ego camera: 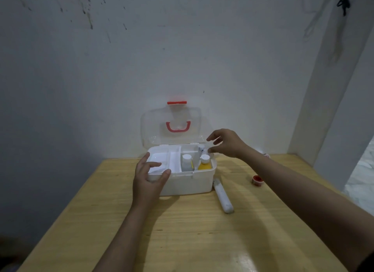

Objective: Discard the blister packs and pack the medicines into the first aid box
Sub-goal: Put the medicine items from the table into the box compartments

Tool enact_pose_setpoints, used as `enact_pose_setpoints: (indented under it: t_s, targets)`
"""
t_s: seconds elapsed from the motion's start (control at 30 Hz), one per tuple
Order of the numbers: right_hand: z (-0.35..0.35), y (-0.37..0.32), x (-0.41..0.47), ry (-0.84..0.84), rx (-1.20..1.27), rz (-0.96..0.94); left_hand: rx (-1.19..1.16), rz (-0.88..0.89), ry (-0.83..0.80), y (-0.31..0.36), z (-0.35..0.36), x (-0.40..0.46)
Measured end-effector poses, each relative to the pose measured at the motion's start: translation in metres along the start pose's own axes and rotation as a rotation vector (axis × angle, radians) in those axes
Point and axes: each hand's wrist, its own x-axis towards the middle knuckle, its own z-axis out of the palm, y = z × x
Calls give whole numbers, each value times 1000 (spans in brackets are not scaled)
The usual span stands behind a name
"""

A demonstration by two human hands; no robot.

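Observation:
A white first aid box (190,183) stands open at the back of the wooden table, its clear lid (153,126) with a red handle leaning on the wall. Inside its right half stand a white bottle (186,162), a yellow bottle (204,164) with a white cap and a white tube (201,150). My left hand (148,179) grips the box's front left corner, thumb on the rim, fingers over the white inner tray (159,158). Above the box's back right corner hovers my right hand (226,143), fingers spread, holding nothing.
A long white tube (222,195) lies on the wooden table (182,231) just right of the box. A small red cap (257,180) sits farther right. A small object (266,154) lies by the wall behind my right forearm. The table's right edge drops off near a pillar.

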Motion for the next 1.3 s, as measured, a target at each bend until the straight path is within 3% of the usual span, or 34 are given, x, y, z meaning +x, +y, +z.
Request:
enact_pose_setpoints:
  t_s: [0.27,0.6,0.77,1.0,1.3]
  targets:
    - [-45,39,-36,56,-47,62,4,11,16,5,-1,-1]
    - [-38,102,-98,-190,-288,272,21,49,49,16,1,-4]
    - [-20,119,-111,-17,-206,215,66,67,47,9,3,-3]
    - [-14,148,-100,278,-132,375,100,57,80,1,7,0]
    - [-14,168,-75,192,-195,457,83,73,76,-4,6,0]
